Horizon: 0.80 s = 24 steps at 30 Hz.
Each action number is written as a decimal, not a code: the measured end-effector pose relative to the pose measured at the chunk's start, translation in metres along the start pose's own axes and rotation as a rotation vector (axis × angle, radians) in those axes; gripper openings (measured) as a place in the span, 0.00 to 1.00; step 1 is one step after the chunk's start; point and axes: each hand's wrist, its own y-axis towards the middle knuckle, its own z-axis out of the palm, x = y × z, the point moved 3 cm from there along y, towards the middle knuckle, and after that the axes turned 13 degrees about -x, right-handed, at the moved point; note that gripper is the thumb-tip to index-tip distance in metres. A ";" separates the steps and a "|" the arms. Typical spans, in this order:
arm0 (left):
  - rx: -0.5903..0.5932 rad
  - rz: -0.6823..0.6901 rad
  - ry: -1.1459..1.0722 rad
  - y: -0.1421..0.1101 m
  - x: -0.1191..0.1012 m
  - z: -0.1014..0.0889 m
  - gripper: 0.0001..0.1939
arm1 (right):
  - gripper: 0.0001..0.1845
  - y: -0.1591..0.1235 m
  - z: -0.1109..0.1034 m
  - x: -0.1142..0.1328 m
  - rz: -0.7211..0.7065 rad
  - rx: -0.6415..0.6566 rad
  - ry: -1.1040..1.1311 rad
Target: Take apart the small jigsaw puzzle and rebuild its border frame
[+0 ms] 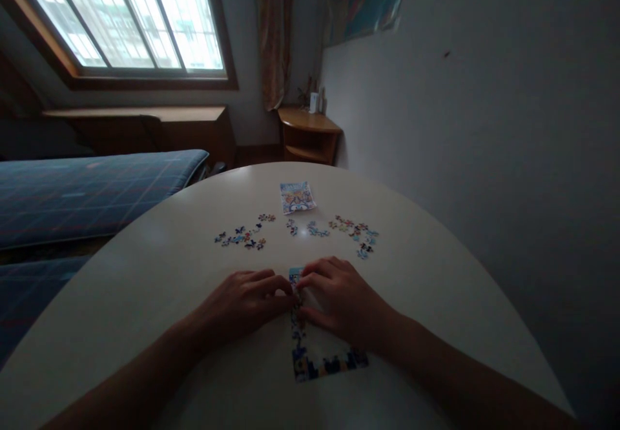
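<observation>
A partly assembled jigsaw puzzle (300,365) lies on the white table, its joined pieces forming a left column and a bottom row. My left hand (259,297) is at the column's left side, thumb and index finger pinched together at a puzzle piece that they mostly cover. Across from it, my right hand (341,294) rests over the upper part of the puzzle. Its fingertips touch the column, and its thumb is spread apart lower down. The right hand and forearm hide the puzzle's right side.
Loose puzzle pieces lie in a left group (239,237), a middle group (317,230) and a right group (358,231). Behind them is a small printed picture sheet (297,197). The round white table (421,275) stands near a wall, with a plaid mattress (97,191) to the left.
</observation>
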 end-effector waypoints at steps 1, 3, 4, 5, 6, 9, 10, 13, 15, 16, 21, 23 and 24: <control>0.008 0.000 0.001 0.000 0.000 0.000 0.09 | 0.17 0.000 0.000 0.000 -0.002 -0.003 -0.002; 0.023 -0.002 0.005 0.000 0.000 0.001 0.09 | 0.17 0.000 0.000 0.000 -0.014 -0.005 -0.007; 0.028 -0.003 0.006 0.001 0.000 0.001 0.09 | 0.17 0.000 0.000 0.000 -0.021 -0.005 -0.009; 0.033 -0.005 0.005 0.001 0.000 0.001 0.09 | 0.16 0.000 -0.001 0.000 -0.026 -0.006 -0.012; 0.033 -0.008 0.003 0.001 0.000 0.001 0.09 | 0.16 -0.001 -0.001 0.000 -0.031 -0.006 -0.014; 0.029 -0.015 0.007 0.001 0.000 0.002 0.08 | 0.17 -0.001 -0.002 0.000 -0.037 0.000 -0.017; 0.030 -0.017 0.009 0.001 0.000 0.002 0.08 | 0.17 0.000 -0.002 0.000 -0.039 0.002 -0.018; 0.043 -0.028 0.007 0.000 0.000 0.002 0.08 | 0.18 0.000 -0.003 0.000 -0.042 0.002 -0.024; 0.050 -0.030 -0.006 -0.001 0.000 0.003 0.08 | 0.18 0.000 -0.003 -0.001 -0.043 -0.001 -0.026; 0.053 -0.031 -0.011 -0.001 0.001 0.003 0.08 | 0.18 0.000 -0.002 -0.001 -0.043 -0.002 -0.024; 0.053 -0.058 -0.058 -0.001 0.004 0.006 0.07 | 0.18 0.002 -0.002 -0.001 0.006 -0.005 -0.026; 0.043 -0.073 -0.073 -0.001 0.005 0.007 0.08 | 0.14 0.002 -0.003 0.002 0.012 -0.003 -0.036; 0.040 -0.079 -0.078 -0.001 0.005 0.007 0.08 | 0.12 0.002 -0.003 0.004 0.010 -0.003 -0.042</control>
